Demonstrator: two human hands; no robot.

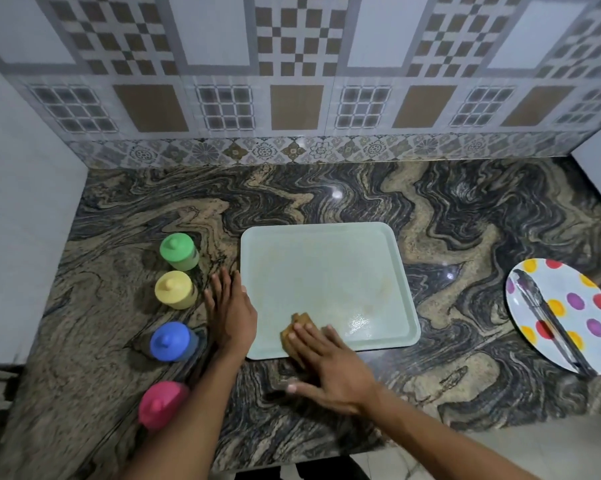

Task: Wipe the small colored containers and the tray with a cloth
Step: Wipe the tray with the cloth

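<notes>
4 containers (179, 251) (174, 289) (170, 341) (160, 404) | 1 tray (326, 268) | 1 cloth (299, 324) | left hand (231, 311) flat at tray edge | right hand (330, 368) flat on cloth

I see the counter (465, 220) carrying a tray (320, 265) mid. Green pot (179, 251), yellow pot (174, 289), blue pot (171, 341), pink pot (160, 405) in a column left of it. Plate (565, 271) far right, well apart.
</notes>
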